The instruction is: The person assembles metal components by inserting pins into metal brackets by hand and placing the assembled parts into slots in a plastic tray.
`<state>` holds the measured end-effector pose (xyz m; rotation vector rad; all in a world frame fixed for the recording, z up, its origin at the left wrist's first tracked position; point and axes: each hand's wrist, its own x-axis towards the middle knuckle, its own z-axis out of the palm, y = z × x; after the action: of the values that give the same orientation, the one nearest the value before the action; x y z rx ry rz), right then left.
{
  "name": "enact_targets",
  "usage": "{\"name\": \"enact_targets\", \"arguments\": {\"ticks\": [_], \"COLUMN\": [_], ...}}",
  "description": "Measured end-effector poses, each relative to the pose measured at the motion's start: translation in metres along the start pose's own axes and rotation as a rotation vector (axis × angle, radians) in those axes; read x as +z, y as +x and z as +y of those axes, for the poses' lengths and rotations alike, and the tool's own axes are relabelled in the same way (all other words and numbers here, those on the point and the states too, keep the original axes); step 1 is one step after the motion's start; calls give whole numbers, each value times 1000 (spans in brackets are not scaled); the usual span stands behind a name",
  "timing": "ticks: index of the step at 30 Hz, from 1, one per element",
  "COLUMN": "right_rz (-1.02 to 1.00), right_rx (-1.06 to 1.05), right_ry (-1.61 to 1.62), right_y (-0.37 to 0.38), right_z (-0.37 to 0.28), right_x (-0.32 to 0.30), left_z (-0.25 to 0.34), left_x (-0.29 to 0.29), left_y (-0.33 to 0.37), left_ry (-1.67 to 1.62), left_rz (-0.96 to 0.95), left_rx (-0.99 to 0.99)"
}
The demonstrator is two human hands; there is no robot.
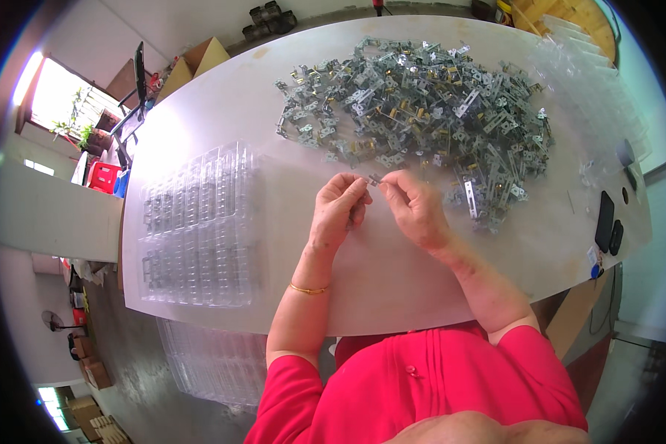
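Between my fingertips, just in front of a large heap of metal brackets (422, 103), is a small metal bracket (374, 180). My left hand (340, 206) pinches its left end between thumb and fingers, the other fingers curled in. From the other side, my right hand (419, 209) grips it with thumb and forefinger. The heaped brackets are silvery, some with brass-coloured parts. At my left lies a clear plastic tray (253, 222) whose slots hold rows of similar metal pieces.
Everything on top rests on a pale table (296, 174). More clear trays (207, 362) are stacked below its near left edge. Clear plastic packaging (592, 96) lies far right. A black phone (604, 220), a smaller dark object (616, 237) and keys (595, 268) sit at the right edge.
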<state>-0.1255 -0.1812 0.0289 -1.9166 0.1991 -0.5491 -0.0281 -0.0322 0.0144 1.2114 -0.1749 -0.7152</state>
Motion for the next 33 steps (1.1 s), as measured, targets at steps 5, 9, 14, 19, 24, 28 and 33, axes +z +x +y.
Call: {"name": "enact_targets", "arguments": {"ticks": [5, 9, 14, 19, 24, 28, 33], "right_rz": [19, 25, 30, 20, 31, 44, 20], "right_rx": [-21, -32, -57, -55, -74, -42, 28], "right_ry": [-2, 23, 3, -8, -39, 8, 118], "right_y": [-2, -3, -4, -5, -8, -10, -9], "right_z": [5, 7, 8, 6, 4, 0, 6], "right_x": [-3, -2, -3, -5, -6, -7, -5], "left_z": [1, -2, -3, -4, -4, -6, -9], "left_x": [10, 3, 3, 4, 9, 17, 17], "left_y": [-1, -1, 0, -1, -5, -6, -9], "left_ry": [124, 78, 67, 65, 183, 284, 367], "left_rz": [35, 31, 25, 23, 35, 25, 63], "left_rx": [2, 8, 8, 36, 151, 208, 240]}}
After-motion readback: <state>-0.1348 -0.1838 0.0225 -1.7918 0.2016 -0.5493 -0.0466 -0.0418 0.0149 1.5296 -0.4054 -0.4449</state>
